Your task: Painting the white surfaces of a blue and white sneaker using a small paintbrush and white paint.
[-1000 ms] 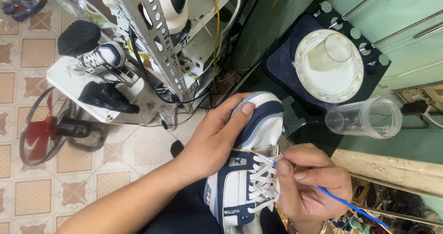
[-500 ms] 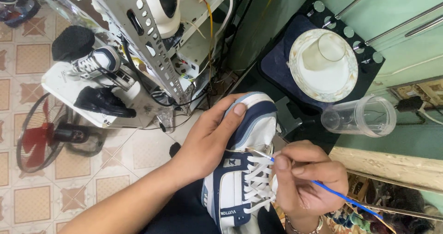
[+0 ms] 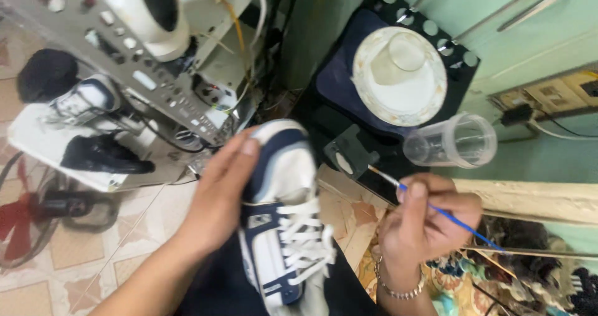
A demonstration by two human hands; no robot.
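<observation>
A white and navy sneaker (image 3: 283, 210) with white laces rests on my lap, toe pointing away from me. My left hand (image 3: 219, 194) grips its left side near the toe. My right hand (image 3: 427, 219) is off to the right of the shoe, apart from it, pinching a thin blue-handled paintbrush (image 3: 436, 209) whose tip points up and left toward a black stand.
A white plate with an upturned cup (image 3: 400, 74) sits on a black stand (image 3: 339, 85). A clear plastic cup (image 3: 450, 141) lies beside it. A metal rack with wires (image 3: 156, 79), other shoes (image 3: 84, 101) and a red fan (image 3: 28, 207) are at left.
My right hand has pulled the brush away from the shoe's laces, moving right and up. The view has shifted, and my left hand still holds the sneaker.
</observation>
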